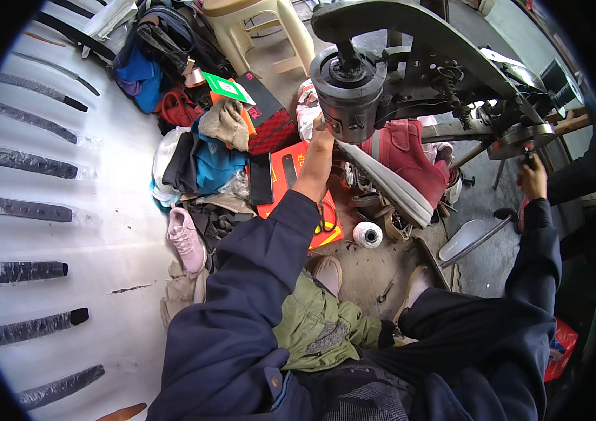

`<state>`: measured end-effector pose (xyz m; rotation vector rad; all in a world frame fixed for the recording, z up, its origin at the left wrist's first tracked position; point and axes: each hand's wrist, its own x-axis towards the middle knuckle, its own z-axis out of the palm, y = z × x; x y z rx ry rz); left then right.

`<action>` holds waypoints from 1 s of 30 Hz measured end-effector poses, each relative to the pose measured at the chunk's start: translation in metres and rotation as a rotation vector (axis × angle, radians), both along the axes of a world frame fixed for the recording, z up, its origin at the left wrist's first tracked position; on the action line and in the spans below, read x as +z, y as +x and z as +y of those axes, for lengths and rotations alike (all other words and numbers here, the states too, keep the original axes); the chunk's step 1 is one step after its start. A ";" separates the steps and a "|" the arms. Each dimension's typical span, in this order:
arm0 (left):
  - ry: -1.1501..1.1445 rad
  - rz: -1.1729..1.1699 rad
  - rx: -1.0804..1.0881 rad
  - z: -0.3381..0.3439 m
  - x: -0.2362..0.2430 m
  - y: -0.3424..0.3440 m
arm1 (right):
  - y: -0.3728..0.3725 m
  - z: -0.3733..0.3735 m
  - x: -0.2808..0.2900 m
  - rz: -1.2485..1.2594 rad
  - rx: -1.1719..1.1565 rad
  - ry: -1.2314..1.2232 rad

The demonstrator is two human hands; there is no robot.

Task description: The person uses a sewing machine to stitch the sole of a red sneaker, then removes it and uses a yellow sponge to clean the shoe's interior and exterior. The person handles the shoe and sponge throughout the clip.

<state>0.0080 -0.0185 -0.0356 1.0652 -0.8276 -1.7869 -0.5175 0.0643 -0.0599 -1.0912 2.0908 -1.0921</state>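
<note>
A dark metal hand-cranked sewing machine (410,67) stands in front of me, its round head (349,95) at the upper middle. My left hand (316,158) reaches up against the underside of that head; its fingers are mostly hidden behind the metal. Close to it, a long pale grey flat piece (391,184) slants down to the right, and a white and red item (307,105) shows just behind. At the far right, my right hand (535,181) is closed on the dark crank handle (529,158) below the machine's wheel (520,141). A green garment (319,326) lies across my lap.
Left of me, a white sheet (126,245) carries several wrapped dark strips. Bags, cloths, a pink shoe (186,242) and a red box (287,172) crowd the floor. A thread spool (367,235), red bag (414,158), grey insole (461,241) and plastic stool (263,35) stand around the machine.
</note>
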 end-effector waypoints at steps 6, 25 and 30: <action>-0.293 -0.110 0.056 -0.006 -0.010 0.000 | 0.084 0.005 0.000 -0.108 0.256 0.232; -1.064 -0.772 0.287 0.036 0.040 0.014 | 0.107 0.000 0.017 -0.118 0.212 0.267; -1.101 -0.820 0.321 0.038 0.039 0.012 | 0.113 0.000 0.021 -0.157 0.217 0.242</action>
